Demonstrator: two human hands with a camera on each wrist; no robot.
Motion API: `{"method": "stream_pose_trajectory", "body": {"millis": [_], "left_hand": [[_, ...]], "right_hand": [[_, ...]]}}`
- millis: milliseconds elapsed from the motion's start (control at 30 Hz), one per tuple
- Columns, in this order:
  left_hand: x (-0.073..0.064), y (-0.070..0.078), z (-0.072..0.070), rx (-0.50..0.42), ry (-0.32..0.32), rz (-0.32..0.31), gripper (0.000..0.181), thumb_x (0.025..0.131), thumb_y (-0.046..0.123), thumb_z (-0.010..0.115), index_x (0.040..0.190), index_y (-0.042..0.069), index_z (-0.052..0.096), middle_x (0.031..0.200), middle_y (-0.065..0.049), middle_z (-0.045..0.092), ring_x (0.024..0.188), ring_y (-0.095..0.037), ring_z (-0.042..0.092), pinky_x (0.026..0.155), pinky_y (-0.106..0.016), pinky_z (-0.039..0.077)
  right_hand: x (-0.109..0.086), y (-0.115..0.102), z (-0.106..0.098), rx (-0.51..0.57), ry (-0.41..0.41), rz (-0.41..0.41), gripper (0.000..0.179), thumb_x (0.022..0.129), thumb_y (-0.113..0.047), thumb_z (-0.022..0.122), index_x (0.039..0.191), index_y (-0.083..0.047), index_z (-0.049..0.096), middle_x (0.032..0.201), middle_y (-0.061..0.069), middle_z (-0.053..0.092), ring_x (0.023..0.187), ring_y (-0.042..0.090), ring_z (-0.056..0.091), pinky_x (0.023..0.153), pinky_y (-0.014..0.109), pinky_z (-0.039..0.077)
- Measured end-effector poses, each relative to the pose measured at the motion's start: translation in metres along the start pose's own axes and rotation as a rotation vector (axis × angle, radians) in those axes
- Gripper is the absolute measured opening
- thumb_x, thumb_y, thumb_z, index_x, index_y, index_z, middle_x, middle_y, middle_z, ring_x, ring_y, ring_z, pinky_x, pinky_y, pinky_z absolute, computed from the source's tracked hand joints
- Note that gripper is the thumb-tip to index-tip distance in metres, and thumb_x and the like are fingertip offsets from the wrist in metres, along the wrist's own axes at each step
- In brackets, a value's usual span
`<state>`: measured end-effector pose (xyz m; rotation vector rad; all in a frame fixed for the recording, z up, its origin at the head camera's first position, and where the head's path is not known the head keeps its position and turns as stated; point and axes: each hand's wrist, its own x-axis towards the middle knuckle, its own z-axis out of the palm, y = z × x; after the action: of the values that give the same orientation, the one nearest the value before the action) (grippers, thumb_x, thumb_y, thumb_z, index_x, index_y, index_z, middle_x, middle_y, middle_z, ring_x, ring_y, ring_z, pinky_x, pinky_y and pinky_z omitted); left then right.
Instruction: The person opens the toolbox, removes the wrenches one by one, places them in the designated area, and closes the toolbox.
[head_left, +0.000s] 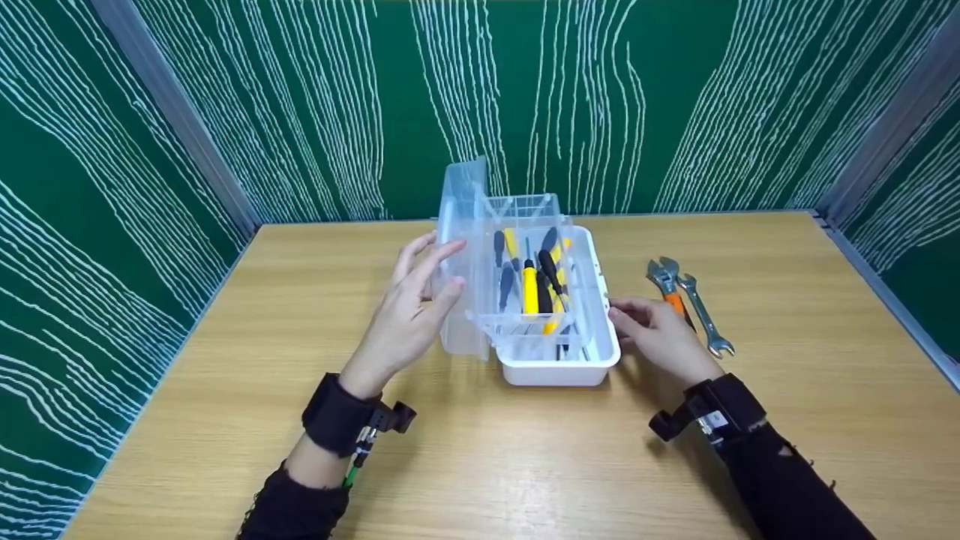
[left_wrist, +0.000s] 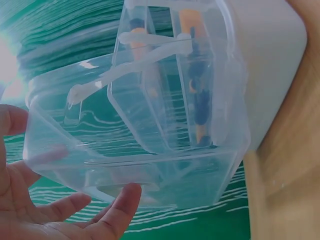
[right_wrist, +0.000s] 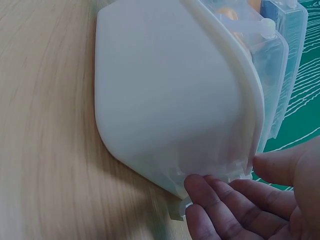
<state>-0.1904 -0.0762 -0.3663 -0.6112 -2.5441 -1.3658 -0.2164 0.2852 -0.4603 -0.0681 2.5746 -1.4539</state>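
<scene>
A white toolbox (head_left: pixel 559 375) with a raised clear plastic lid (head_left: pixel 461 217) stands on the table. Clear fold-out trays (head_left: pixel 525 202) rise inside it. My left hand (head_left: pixel 409 307) is at the lid's outer left side, fingers spread; the left wrist view shows the fingers (left_wrist: pixel 127 197) around its corner. At the box's right wall rests my right hand (head_left: pixel 660 334), thumb by the rim and the other fingers (right_wrist: pixel 215 197) loosely extended against the wall near a latch. Among the tools inside are a yellow-handled tool (head_left: pixel 530 289) and a black-handled screwdriver (head_left: pixel 550 270).
Right of the box lie an adjustable wrench (head_left: pixel 671 294) with an orange handle and a metal open-end wrench (head_left: pixel 705 315). Green walls (head_left: pixel 675 97) with white lines border the wooden table (head_left: pixel 480 465) behind and at the sides.
</scene>
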Motion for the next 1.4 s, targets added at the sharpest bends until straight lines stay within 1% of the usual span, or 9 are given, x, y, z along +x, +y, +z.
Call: {"method": "stream_pose_trajectory", "body": {"millis": [167, 233, 367, 633, 767, 900, 1033, 1233, 1400], "left_hand": [[0.001, 0.001, 0.004, -0.003, -0.013, 0.014, 0.051, 0.110, 0.038, 0.058, 0.159, 0.025, 0.052, 0.176, -0.007, 0.024, 0.152, -0.037, 0.046, 0.112, -0.062, 0.053], [0.002, 0.000, 0.005, 0.007, -0.021, 0.019, 0.053, 0.109, 0.042, 0.058, 0.160, 0.027, 0.051, 0.178, -0.006, 0.022, 0.154, -0.037, 0.044, 0.112, -0.065, 0.052], [0.003, -0.001, 0.008, 0.017, -0.035, 0.018, 0.059, 0.106, 0.047, 0.060, 0.162, 0.030, 0.048, 0.180, -0.004, 0.018, 0.158, -0.038, 0.038, 0.111, -0.071, 0.049], [0.005, 0.001, 0.013, -0.010, -0.057, 0.003, 0.066, 0.103, 0.052, 0.061, 0.164, 0.033, 0.042, 0.181, 0.003, 0.013, 0.162, -0.035, 0.032, 0.112, -0.067, 0.050], [0.006, 0.005, 0.014, -0.001, -0.065, 0.003, 0.068, 0.102, 0.053, 0.062, 0.163, 0.031, 0.043, 0.182, 0.002, 0.014, 0.162, -0.036, 0.033, 0.112, -0.066, 0.051], [0.008, 0.008, 0.014, 0.024, -0.079, 0.003, 0.068, 0.100, 0.051, 0.066, 0.162, 0.030, 0.045, 0.181, 0.000, 0.016, 0.161, -0.036, 0.034, 0.110, -0.065, 0.052], [0.011, 0.010, 0.014, 0.058, -0.096, 0.019, 0.068, 0.100, 0.050, 0.069, 0.161, 0.031, 0.046, 0.181, -0.001, 0.017, 0.161, -0.036, 0.034, 0.110, -0.065, 0.052], [0.012, 0.013, 0.014, 0.129, -0.102, 0.047, 0.069, 0.100, 0.052, 0.068, 0.162, 0.032, 0.045, 0.181, 0.000, 0.018, 0.162, -0.035, 0.033, 0.115, -0.070, 0.046], [0.013, 0.016, 0.016, 0.161, -0.114, 0.047, 0.069, 0.100, 0.053, 0.069, 0.163, 0.034, 0.044, 0.182, -0.001, 0.018, 0.163, -0.037, 0.031, 0.117, -0.071, 0.043]], "right_hand": [[0.001, 0.001, 0.002, 0.017, 0.008, -0.036, 0.055, 0.113, -0.037, 0.054, 0.157, -0.003, 0.051, 0.147, 0.023, 0.063, 0.124, 0.030, 0.069, 0.099, 0.033, 0.063], [0.000, 0.001, 0.002, 0.025, 0.006, -0.046, 0.055, 0.114, -0.035, 0.054, 0.156, -0.001, 0.051, 0.147, 0.025, 0.063, 0.124, 0.031, 0.070, 0.098, 0.033, 0.064], [0.000, 0.000, 0.001, 0.016, 0.000, -0.029, 0.055, 0.114, -0.036, 0.053, 0.157, -0.002, 0.050, 0.147, 0.024, 0.063, 0.128, 0.034, 0.068, 0.101, 0.036, 0.063], [0.000, 0.000, 0.001, 0.002, 0.006, -0.032, 0.055, 0.114, -0.037, 0.054, 0.157, -0.003, 0.051, 0.146, 0.023, 0.063, 0.128, 0.034, 0.067, 0.107, 0.043, 0.060], [0.000, -0.001, 0.001, -0.007, 0.007, -0.009, 0.055, 0.113, -0.040, 0.054, 0.158, -0.007, 0.051, 0.148, 0.021, 0.063, 0.130, 0.033, 0.066, 0.110, 0.046, 0.058], [-0.001, -0.002, 0.001, 0.001, 0.000, 0.008, 0.056, 0.113, -0.041, 0.053, 0.159, -0.008, 0.051, 0.148, 0.020, 0.062, 0.131, 0.033, 0.065, 0.111, 0.046, 0.058], [-0.001, -0.002, 0.001, 0.004, -0.004, 0.005, 0.056, 0.113, -0.041, 0.053, 0.159, -0.008, 0.051, 0.147, 0.021, 0.062, 0.129, 0.031, 0.065, 0.109, 0.043, 0.059], [-0.001, -0.001, 0.001, 0.020, -0.009, -0.030, 0.057, 0.113, -0.038, 0.054, 0.156, -0.001, 0.051, 0.144, 0.024, 0.064, 0.124, 0.029, 0.068, 0.099, 0.031, 0.063], [0.000, -0.001, 0.000, 0.013, -0.012, -0.018, 0.057, 0.113, -0.040, 0.054, 0.157, -0.003, 0.052, 0.144, 0.023, 0.064, 0.124, 0.029, 0.068, 0.097, 0.026, 0.062]]}}
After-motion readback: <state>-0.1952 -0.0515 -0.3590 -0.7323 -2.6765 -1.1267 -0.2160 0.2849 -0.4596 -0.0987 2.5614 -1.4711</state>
